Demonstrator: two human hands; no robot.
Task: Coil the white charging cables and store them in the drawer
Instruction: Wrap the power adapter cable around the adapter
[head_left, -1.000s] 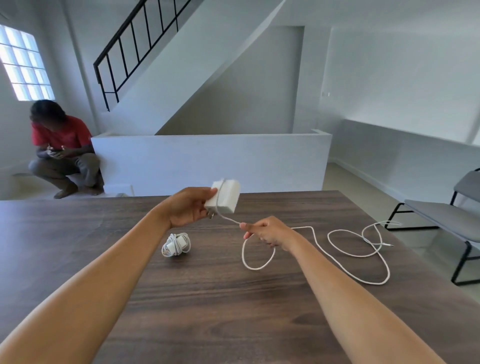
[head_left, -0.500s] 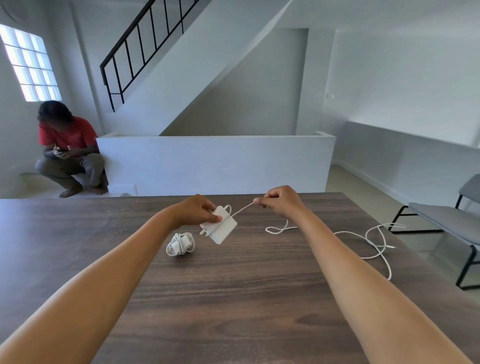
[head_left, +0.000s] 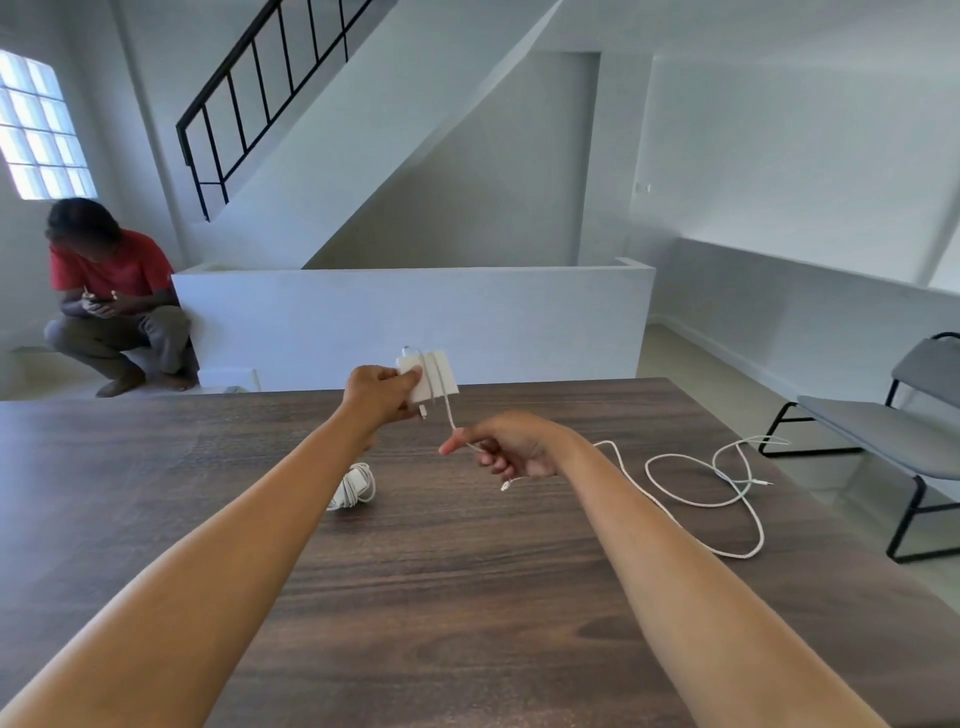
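Since half a second ago: left hand (head_left: 382, 392) has lifted the white square charger brick (head_left: 431, 378) from just above the dark wood-grain table (head_left: 467, 597) to higher, past its far edge; right hand (head_left: 511, 448) has dropped from level with the brick to below it, and another turn of cable now crosses the brick face.

Largest to smallest. Table: bears the loose work. Grey metal-framed chair (head_left: 883, 431) at right, uninvolved. Long white charging cable (head_left: 701, 501): loose loops lie on the table's right side, running up into the right hand and on to the brick. Small white bundle, already coiled (head_left: 356, 486), lies on the table under the left forearm. Drawer: not in view.

Hands: left is clamped on the brick's left edge; right is closed around the cable, pinching it just below the brick.

Judgement, step in hand: winding cable round the brick. Keep light even tension, lay turns side by side, let slack feed through the right fingers so the table loops do not knot.
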